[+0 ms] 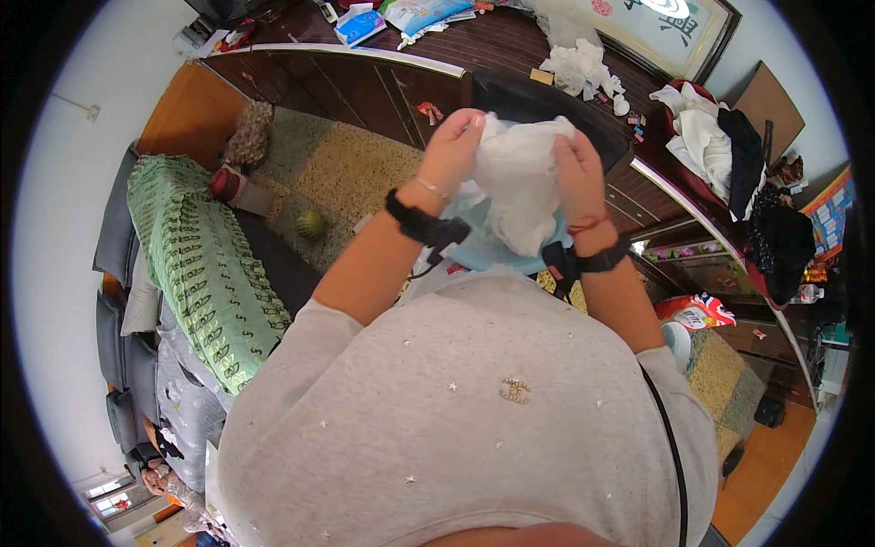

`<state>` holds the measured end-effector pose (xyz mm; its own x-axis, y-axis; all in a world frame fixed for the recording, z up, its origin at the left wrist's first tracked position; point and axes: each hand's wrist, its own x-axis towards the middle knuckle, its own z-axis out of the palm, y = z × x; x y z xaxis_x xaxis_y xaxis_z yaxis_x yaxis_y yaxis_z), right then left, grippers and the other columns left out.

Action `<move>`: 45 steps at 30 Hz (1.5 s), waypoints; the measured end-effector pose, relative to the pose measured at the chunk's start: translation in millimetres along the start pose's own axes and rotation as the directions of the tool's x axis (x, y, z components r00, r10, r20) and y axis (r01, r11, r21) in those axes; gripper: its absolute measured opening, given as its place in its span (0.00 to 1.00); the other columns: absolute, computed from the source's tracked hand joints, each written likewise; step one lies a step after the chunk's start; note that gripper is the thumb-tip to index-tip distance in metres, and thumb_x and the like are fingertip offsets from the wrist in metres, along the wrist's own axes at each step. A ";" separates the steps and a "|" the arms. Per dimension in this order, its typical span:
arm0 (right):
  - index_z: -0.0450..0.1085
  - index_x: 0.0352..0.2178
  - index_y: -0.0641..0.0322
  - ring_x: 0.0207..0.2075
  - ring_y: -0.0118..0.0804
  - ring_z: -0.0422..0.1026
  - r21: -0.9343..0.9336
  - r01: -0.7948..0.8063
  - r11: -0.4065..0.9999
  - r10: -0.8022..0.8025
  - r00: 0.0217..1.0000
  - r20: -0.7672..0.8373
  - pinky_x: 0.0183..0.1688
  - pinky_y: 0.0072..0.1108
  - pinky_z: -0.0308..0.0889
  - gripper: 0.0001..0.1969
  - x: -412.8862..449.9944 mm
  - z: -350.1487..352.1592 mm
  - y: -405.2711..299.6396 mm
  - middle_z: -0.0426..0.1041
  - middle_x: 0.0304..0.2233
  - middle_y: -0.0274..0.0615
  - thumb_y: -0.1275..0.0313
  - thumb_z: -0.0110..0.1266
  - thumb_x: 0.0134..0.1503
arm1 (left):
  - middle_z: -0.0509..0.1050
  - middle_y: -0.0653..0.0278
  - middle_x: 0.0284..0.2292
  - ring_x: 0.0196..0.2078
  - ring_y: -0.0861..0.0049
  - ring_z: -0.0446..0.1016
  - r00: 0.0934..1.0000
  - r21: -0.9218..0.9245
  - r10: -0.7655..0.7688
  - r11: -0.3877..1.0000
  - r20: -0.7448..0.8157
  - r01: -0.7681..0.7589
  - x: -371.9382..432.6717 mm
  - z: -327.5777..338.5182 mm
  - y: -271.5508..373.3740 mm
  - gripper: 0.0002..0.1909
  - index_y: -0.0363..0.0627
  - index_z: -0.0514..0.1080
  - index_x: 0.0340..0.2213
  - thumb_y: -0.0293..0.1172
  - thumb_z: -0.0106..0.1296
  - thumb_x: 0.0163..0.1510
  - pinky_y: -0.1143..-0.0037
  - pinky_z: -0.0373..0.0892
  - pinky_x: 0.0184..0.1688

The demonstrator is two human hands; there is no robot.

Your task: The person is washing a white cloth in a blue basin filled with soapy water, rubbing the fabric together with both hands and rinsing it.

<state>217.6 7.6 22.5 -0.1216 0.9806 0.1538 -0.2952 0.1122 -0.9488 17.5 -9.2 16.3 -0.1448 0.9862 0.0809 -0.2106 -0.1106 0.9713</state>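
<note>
A white, thin cloth-like piece (519, 178) hangs bunched between my two hands. My left hand (456, 147) pinches its upper left corner, thumb on top. On the other side my right hand (580, 171) grips the upper right part with bent fingers. Beneath the white piece is a light-blue plastic basin (472, 253), close in front of my body; its contents are mostly hidden, though some whitish material shows at the left. Black straps with small boxes sit on both wrists.
A dark wooden cabinet (355, 82) curves along the front, with tissue packs (360, 26) and crumpled white material (581, 65) on top. To the right lies a pile of white and black clothes (704, 143). A green-covered seat (198, 267) and a watermelon (311, 223) are at the left.
</note>
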 end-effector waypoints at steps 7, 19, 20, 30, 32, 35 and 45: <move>0.70 0.22 0.66 0.22 0.53 0.69 -0.536 0.366 0.761 -0.374 0.922 0.099 0.25 0.33 0.61 0.17 28.6 41.5 -25.6 0.70 0.20 0.53 0.62 0.55 0.58 | 0.74 0.66 0.33 0.34 0.77 0.73 0.984 -0.291 -0.125 0.953 -0.129 0.083 10.2 70.3 -12.8 0.20 0.43 0.73 0.37 0.48 0.42 0.65 0.74 0.70 0.38; 0.67 0.18 0.63 0.22 0.57 0.68 -0.615 0.179 0.768 -0.185 0.981 0.054 0.24 0.38 0.61 0.17 37.4 26.4 -12.1 0.68 0.18 0.54 0.63 0.55 0.56 | 0.74 0.65 0.27 0.30 0.77 0.73 0.992 -0.002 -0.102 0.995 -0.077 0.102 -0.6 62.6 -6.3 0.17 0.41 0.71 0.32 0.41 0.40 0.66 0.74 0.71 0.36; 0.67 0.17 0.63 0.23 0.57 0.69 -0.638 0.166 0.752 -0.202 0.979 0.016 0.25 0.39 0.62 0.16 34.3 27.7 -9.6 0.67 0.18 0.54 0.64 0.55 0.55 | 0.73 0.66 0.27 0.29 0.79 0.72 0.991 -0.049 -0.102 0.994 -0.091 0.098 -1.6 67.3 -1.8 0.17 0.41 0.71 0.31 0.39 0.41 0.65 0.75 0.71 0.36; 0.69 0.18 0.63 0.24 0.58 0.69 -0.691 0.532 0.490 -0.416 0.839 0.351 0.26 0.39 0.62 0.15 25.1 5.5 15.6 0.68 0.19 0.54 0.65 0.53 0.56 | 0.76 0.63 0.32 0.34 0.79 0.73 0.976 -0.053 -0.216 0.975 -0.029 0.214 -11.3 53.8 -14.9 0.21 0.36 0.73 0.35 0.44 0.40 0.66 0.78 0.69 0.39; 0.69 0.20 0.67 0.24 0.58 0.68 -0.723 0.378 0.578 -0.302 0.922 0.241 0.27 0.38 0.61 0.19 29.5 -4.5 31.1 0.69 0.20 0.56 0.61 0.52 0.59 | 0.72 0.70 0.29 0.31 0.85 0.66 0.996 0.078 -0.084 0.993 -0.036 0.087 -14.5 57.8 -21.0 0.21 0.37 0.73 0.31 0.43 0.41 0.66 0.79 0.65 0.35; 0.70 0.21 0.67 0.22 0.57 0.67 -0.684 0.198 0.702 -0.185 0.978 0.093 0.26 0.35 0.62 0.18 23.1 -6.2 25.5 0.67 0.18 0.56 0.63 0.52 0.60 | 0.71 0.70 0.27 0.30 0.85 0.66 0.998 0.215 0.048 0.975 0.038 -0.055 -16.4 43.7 -24.1 0.19 0.38 0.72 0.29 0.41 0.42 0.66 0.79 0.65 0.34; 0.70 0.42 0.67 0.37 0.28 0.70 -0.318 0.120 0.940 -0.033 0.964 0.265 0.42 0.23 0.66 0.15 1.0 -22.4 -16.7 0.74 0.36 0.39 0.69 0.59 0.56 | 0.75 0.62 0.33 0.41 0.73 0.75 0.875 0.558 -0.483 0.715 -0.040 0.421 -17.0 -49.3 -7.2 0.16 0.37 0.72 0.35 0.41 0.52 0.60 0.73 0.70 0.45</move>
<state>243.6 10.4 32.4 -0.3584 0.8987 0.2526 0.0094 0.2741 -0.9617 -26.2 -31.2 -3.1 -0.0639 0.9109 -0.4076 0.3277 0.4050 0.8536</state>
